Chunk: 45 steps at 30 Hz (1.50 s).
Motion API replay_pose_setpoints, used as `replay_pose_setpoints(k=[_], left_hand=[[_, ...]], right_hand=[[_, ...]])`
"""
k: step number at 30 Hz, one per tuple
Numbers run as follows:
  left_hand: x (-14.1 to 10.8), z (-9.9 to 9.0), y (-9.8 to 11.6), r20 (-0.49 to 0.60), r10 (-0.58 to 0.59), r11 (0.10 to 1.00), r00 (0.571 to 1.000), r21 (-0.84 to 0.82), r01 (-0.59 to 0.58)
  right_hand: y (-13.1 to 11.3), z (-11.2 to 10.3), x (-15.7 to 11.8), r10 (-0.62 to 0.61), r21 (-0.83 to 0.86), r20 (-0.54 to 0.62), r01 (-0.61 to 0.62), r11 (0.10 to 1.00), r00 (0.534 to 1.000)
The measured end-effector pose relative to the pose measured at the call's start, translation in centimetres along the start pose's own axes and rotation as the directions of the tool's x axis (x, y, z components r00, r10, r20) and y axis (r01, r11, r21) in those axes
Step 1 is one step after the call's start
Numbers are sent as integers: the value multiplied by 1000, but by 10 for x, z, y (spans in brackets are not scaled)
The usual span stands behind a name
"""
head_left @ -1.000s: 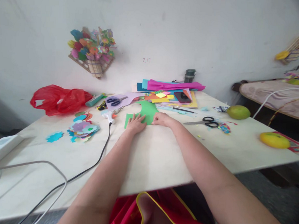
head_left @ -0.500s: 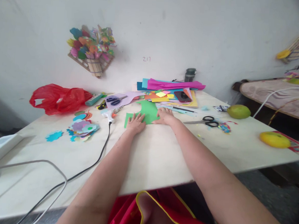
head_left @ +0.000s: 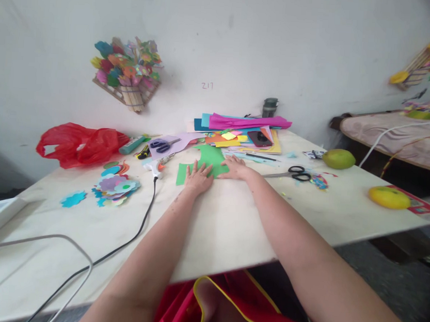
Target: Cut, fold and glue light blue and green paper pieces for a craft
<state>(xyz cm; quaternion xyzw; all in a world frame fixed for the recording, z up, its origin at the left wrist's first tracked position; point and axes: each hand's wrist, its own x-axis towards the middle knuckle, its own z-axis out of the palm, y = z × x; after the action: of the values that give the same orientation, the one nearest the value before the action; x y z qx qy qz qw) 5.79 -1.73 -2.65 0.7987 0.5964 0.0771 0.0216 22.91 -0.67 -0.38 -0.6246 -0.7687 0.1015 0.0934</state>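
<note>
A green sheet of paper or foam [head_left: 211, 157] with a cut-out edge lies flat on the white table [head_left: 229, 225]. My left hand [head_left: 198, 178] rests on its lower left part, palm down with the fingers spread. On the sheet's right edge lies my right hand [head_left: 234, 168], its fingers stretched out and flat. Right of that hand are black-handled scissors [head_left: 297, 174]. Left of my left hand stands a white glue gun [head_left: 154, 168] on a black cord. Beyond the hands is a pen [head_left: 262, 157].
Flower cut-outs [head_left: 117, 186] and a red plastic bag [head_left: 81, 145] occupy the left side. Coloured sheets [head_left: 250, 122] and a phone [head_left: 260, 138] lie at the back. Two mangoes [head_left: 339, 159] sit on the right. A white cable [head_left: 62, 236] crosses the front left.
My left hand has slid slightly to the right over the green sheet. My right hand stays at the sheet's right edge. The whole view has shifted a little.
</note>
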Motion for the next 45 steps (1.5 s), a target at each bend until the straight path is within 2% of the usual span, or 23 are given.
replay_pose_setpoints(k=[5,8,14,26,28,31,34,38,45], left_hand=[[0,-1,0,4,0,1000,1000,-17,0],[-1,-3,1,18,-7,1000,1000,-12,7],[0,-1,0,5,-2,1000,1000,-9,2],[-2,0,1,-15,12,1000,1000,-3,-12],[-6,-1,4,-81,61,998,995,28,-58],[-14,-4,10,-191,243,969,951,93,-229],[-23,-8,19,-186,397,917,899,110,-383],[-30,-8,30,-91,398,917,913,79,-392],[-28,-2,31,-56,402,915,914,67,-398]], right_hand=[[20,-9,3,-111,145,-123,128,981,986],[22,-16,0,-142,205,-130,166,965,981],[9,-22,-12,-138,95,-7,138,986,990],[4,-15,-6,-76,-113,21,78,991,997],[3,-16,-5,-52,-116,19,54,992,998],[1,-17,-6,-19,-102,33,22,995,999],[0,-18,-8,-12,-96,36,16,995,999],[6,-17,-8,-42,-74,10,43,996,999],[29,-15,-5,-133,81,44,129,988,990]])
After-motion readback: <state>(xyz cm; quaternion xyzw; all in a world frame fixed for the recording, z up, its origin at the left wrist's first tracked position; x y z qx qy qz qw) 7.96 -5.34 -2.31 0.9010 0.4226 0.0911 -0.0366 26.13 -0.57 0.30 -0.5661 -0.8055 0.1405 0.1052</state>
